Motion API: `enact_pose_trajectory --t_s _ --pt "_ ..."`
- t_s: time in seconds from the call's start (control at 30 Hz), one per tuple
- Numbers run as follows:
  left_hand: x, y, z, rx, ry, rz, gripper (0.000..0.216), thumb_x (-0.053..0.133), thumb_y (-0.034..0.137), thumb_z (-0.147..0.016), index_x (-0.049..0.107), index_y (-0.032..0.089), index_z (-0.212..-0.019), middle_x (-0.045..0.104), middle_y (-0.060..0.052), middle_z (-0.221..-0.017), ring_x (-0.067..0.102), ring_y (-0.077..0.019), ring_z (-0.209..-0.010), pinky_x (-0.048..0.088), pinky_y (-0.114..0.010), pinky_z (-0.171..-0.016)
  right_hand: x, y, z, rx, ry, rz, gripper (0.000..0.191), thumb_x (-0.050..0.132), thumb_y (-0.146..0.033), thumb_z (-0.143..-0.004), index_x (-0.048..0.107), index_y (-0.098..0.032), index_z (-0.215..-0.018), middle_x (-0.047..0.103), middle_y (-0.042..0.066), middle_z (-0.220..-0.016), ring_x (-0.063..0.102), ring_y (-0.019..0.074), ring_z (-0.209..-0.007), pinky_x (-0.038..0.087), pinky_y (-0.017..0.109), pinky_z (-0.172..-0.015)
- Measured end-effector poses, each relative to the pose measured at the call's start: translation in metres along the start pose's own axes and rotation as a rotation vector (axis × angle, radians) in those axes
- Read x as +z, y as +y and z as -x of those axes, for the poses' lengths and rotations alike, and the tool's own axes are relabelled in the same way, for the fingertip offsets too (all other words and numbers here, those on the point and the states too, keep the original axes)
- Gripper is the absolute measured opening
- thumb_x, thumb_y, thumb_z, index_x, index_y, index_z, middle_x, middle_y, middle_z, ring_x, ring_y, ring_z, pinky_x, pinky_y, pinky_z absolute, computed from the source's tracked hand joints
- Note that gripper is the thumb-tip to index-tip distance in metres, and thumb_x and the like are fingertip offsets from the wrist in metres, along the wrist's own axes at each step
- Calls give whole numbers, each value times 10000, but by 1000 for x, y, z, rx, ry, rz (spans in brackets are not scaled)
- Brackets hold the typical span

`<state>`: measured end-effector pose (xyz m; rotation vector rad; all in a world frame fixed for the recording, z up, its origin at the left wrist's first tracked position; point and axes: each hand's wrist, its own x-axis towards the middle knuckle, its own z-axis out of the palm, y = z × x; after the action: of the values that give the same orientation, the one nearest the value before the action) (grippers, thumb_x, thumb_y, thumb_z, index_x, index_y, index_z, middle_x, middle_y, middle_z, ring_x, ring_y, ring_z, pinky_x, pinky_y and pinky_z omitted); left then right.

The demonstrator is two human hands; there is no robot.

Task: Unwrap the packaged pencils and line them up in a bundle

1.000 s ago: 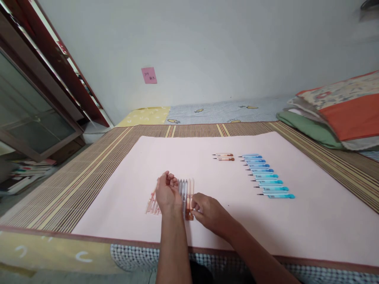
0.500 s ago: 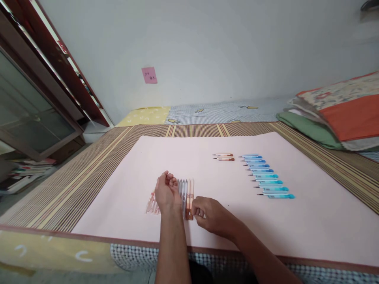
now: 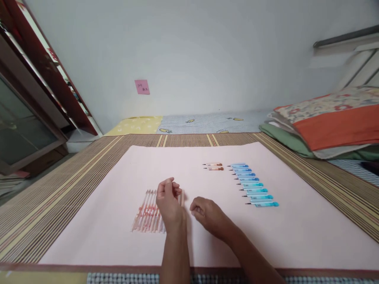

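My left hand is over the right part of a row of pens, its fingers curled in and nothing showing between them. To its left, several slim clear pens with pink-red patterns lie side by side, tips pointing away. A cream pen shows partly just past my left hand; others there are hidden. Right of the row, my right hand has its fingers bent into a loose fist near the sheet, apart from the pens, with no object visible in it.
Brown-ended pens lie near the back of the pale pink sheet. Right of them is a slanting column of blue pens. A striped mat lies under the sheet. Folded bedding is at the right, against the wall.
My view has shifted, so the pens sit lower and further left. Both hands have drifted right relative to the row, uncovering more pink-patterned pens and leaving a gap beside my right hand.
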<state>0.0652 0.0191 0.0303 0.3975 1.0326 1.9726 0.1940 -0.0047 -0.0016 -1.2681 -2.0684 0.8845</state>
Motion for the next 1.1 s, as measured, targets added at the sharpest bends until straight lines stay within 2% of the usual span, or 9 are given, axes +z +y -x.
enact_pose_trajectory --t_s 0.1,0.17,0.23,0.37,0.53,0.63,0.77,0.87,1.1 --pt "9 -10 12 -32 -61 -23 195 700 324 -748 651 148 -816 586 28 -617 493 -69 -521 391 -195 -537 -25 25 -12 61 201 138 171 460 -176 -900 629 -194 -913 663 30 -910 601 160 -812 429 259 -726" --pt "10 -16 15 -54 -55 -34 221 704 346 -743 652 145 -818 589 25 -613 493 -71 -517 390 -199 -534 -44 46 -27 124 329 358 225 422 -179 -930 633 -192 -1006 668 52 -1034 613 172 -944 440 271 -823" --pt "9 -19 14 -70 -42 -28 245 715 364 -731 653 143 -817 590 24 -611 491 -73 -511 385 -202 -525 -60 65 -45 170 381 440 278 410 -142 -924 620 -158 -1106 640 105 -1179 566 209 -1109 398 307 -932" --pt "6 -21 7 -88 -34 -18 256 739 367 -714 653 143 -805 590 22 -611 488 -69 -502 368 -197 -510 -77 90 -79 219 360 562 321 402 -97 -910 638 -148 -1121 651 138 -1180 558 244 -1087 357 336 -915" --pt "8 -26 2 -99 -32 -21 247 744 356 -712 658 141 -797 591 18 -615 491 -71 -501 371 -200 -506 -74 104 -97 254 315 663 344 449 -10 -809 678 -173 -1006 680 136 -1080 555 259 -992 313 349 -806" --pt "11 -29 3 -112 -41 -32 234 735 347 -717 658 139 -793 590 18 -615 490 -73 -500 376 -204 -507 -73 107 -95 252 318 674 322 459 -15 -800 687 -175 -962 680 133 -1050 560 250 -954 301 342 -780" --pt "12 -30 7 -129 -54 -36 229 732 345 -723 660 138 -792 586 19 -619 481 -69 -503 369 -203 -508 -77 106 -82 233 355 639 279 419 -83 -882 680 -183 -880 692 91 -976 581 216 -911 316 317 -792" --pt "13 -31 9 -135 -52 -31 244 738 356 -712 657 139 -789 583 18 -615 479 -69 -500 365 -204 -507 -82 107 -73 229 393 617 284 397 -117 -923 674 -172 -955 687 95 -1010 577 214 -946 320 306 -808" --pt "22 -45 18 -181 -56 -17 275 725 376 -684 636 136 -786 578 20 -586 464 -69 -483 342 -198 -493 -83 119 -73 238 351 572 209 486 -128 -872 683 -188 -841 673 63 -955 557 192 -886 321 279 -735"
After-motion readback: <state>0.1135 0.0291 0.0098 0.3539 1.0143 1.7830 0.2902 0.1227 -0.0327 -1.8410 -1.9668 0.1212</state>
